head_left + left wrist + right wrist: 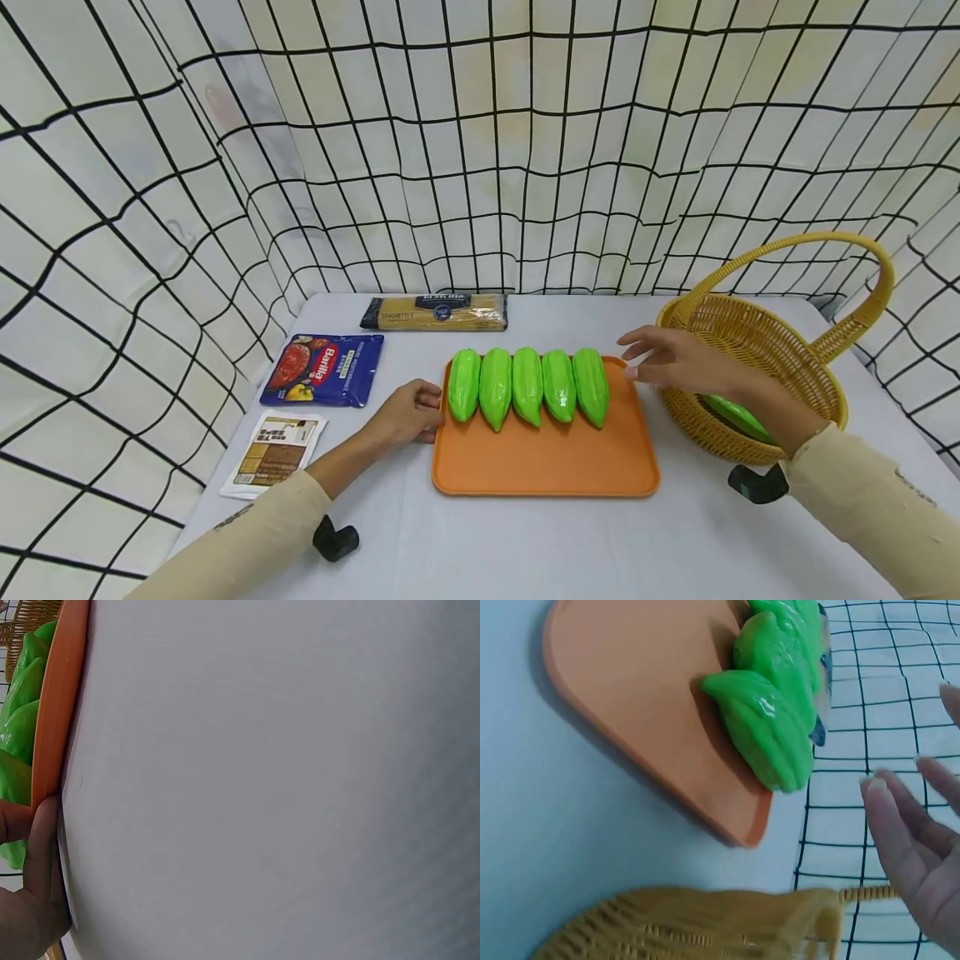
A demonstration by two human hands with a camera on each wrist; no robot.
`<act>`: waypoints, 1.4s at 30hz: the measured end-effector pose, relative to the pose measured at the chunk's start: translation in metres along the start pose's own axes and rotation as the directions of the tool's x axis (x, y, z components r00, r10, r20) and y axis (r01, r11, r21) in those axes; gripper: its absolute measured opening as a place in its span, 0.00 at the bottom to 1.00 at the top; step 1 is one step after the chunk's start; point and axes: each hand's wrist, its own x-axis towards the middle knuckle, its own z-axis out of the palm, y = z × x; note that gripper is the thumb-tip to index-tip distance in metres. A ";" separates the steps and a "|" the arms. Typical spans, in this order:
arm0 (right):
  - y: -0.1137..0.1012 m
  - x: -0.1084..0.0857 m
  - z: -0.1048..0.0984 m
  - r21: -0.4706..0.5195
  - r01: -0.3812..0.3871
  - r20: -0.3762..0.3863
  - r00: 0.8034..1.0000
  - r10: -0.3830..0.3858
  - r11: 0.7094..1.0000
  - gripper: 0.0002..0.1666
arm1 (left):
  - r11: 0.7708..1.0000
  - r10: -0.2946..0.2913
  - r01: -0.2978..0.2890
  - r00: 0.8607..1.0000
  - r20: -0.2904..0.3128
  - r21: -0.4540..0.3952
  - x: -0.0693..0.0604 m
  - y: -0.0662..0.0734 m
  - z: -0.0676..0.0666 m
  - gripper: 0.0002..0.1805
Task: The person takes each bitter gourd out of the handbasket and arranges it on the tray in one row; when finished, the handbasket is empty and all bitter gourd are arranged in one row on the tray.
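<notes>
Several glossy, ridged green vegetables that look like bitter melons (527, 387) lie side by side along the back of an orange tray (546, 462). My left hand (408, 412) grips the tray's left edge, its thumb and fingers pinching the rim (54, 727) in the left wrist view. Over the gap between the tray's right end and a wicker basket (686, 421), my right hand (678, 358) hovers with relaxed, parted fingers and holds nothing. Inside the basket, partly hidden by the right forearm, is another green vegetable (738, 417).
Behind the tray lies a spaghetti pack (442, 313). A blue Barilla pouch (322, 371) and a white-and-brown packet (273, 454) lie to the left. The basket's tall arched handle (810, 242) rises at the right. Black netting over white cloth surrounds the table.
</notes>
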 end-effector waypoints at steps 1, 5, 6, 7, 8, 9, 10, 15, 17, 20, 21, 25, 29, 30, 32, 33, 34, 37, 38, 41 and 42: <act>0.001 -0.003 -0.002 -0.007 0.012 0.007 1.000 -0.012 1.000 0.31 | 1.000 -0.001 0.001 1.000 0.000 0.000 0.000 0.000 0.000 0.26; 0.004 -0.015 -0.010 -0.029 0.044 0.040 0.998 -0.043 0.999 0.27 | 1.000 -0.003 0.003 1.000 0.002 0.000 0.000 0.001 0.000 0.26; 0.005 -0.018 -0.012 -0.033 0.049 0.049 0.998 -0.048 0.998 0.26 | 1.000 -0.005 0.005 1.000 0.001 0.001 0.000 0.001 0.000 0.26; 0.006 -0.020 -0.014 -0.034 0.054 0.058 0.997 -0.052 0.998 0.25 | 1.000 -0.006 0.006 1.000 -0.001 0.002 0.000 0.001 0.000 0.26; 0.008 -0.023 -0.016 -0.040 0.058 0.064 0.996 -0.055 0.998 0.25 | 1.000 -0.006 0.006 1.000 -0.002 0.003 0.000 0.001 0.000 0.26; 0.009 -0.026 -0.019 -0.043 0.059 0.071 0.996 -0.056 0.997 0.24 | 1.000 -0.007 0.007 1.000 -0.003 0.004 0.000 0.001 0.000 0.27; 0.010 -0.029 -0.021 -0.043 0.057 0.078 0.996 -0.053 0.997 0.24 | 1.000 -0.006 0.006 1.000 -0.003 0.007 0.000 0.001 0.000 0.27; 0.017 -0.043 -0.037 -0.033 0.070 0.100 0.993 -0.066 0.997 0.25 | 1.000 -0.002 0.002 1.000 -0.006 0.002 0.001 0.000 0.000 0.27; 0.021 -0.048 -0.044 -0.034 0.081 0.098 0.992 -0.077 0.996 0.25 | 1.000 0.002 -0.002 1.000 -0.005 -0.005 0.002 0.000 0.000 0.27; 0.029 -0.052 -0.052 -0.013 0.066 0.099 0.993 -0.064 0.998 0.27 | 1.000 0.006 -0.007 1.000 -0.004 -0.010 0.002 -0.001 0.000 0.27; 0.032 -0.053 -0.055 -0.012 0.057 0.100 0.994 -0.055 0.998 0.27 | 1.000 0.007 -0.007 1.000 -0.004 -0.010 0.002 -0.001 0.000 0.27; 0.042 -0.053 -0.067 0.015 -0.002 0.112 0.994 0.001 1.000 0.28 | 1.000 0.006 -0.006 1.000 -0.005 -0.011 0.002 -0.001 0.000 0.27; 0.051 -0.048 -0.077 -0.010 -0.041 0.123 0.992 0.042 0.999 0.28 | 1.000 0.003 -0.003 1.000 -0.003 -0.009 0.002 -0.001 0.000 0.27; 0.053 -0.046 -0.080 -0.019 -0.043 0.127 0.991 0.045 0.999 0.28 | 1.000 0.004 -0.004 1.000 -0.004 -0.010 0.002 -0.001 -0.001 0.27; 0.057 -0.042 -0.084 -0.039 -0.054 0.138 0.989 0.059 0.998 0.28 | 1.000 0.006 -0.006 1.000 -0.006 -0.009 0.002 -0.001 -0.001 0.27; 0.059 -0.040 -0.086 -0.048 -0.059 0.145 0.987 0.066 0.997 0.28 | 1.000 0.007 -0.007 1.000 -0.006 -0.009 0.002 -0.001 -0.001 0.27; 0.061 -0.038 -0.087 -0.047 -0.066 0.159 0.985 0.072 0.997 0.28 | 1.000 0.008 -0.008 1.000 -0.007 -0.011 0.002 -0.001 -0.001 0.27; 0.068 -0.034 -0.092 -0.054 -0.092 0.200 0.975 0.101 0.994 0.31 | 1.000 0.012 -0.012 1.000 -0.007 -0.013 0.001 -0.001 0.000 0.27; 0.071 -0.032 -0.093 -0.055 -0.099 0.213 0.971 0.109 0.994 0.32 | 1.000 0.013 -0.013 1.000 -0.007 -0.012 0.001 -0.001 0.000 0.27; 0.080 -0.029 -0.096 -0.073 -0.122 0.235 0.962 0.136 0.990 0.35 | 1.000 0.014 -0.014 1.000 -0.010 -0.005 0.001 -0.001 0.000 0.27; 0.082 -0.028 -0.096 -0.076 -0.125 0.241 0.960 0.140 0.989 0.35 | 1.000 0.013 -0.013 1.000 -0.009 -0.005 0.001 -0.001 0.000 0.27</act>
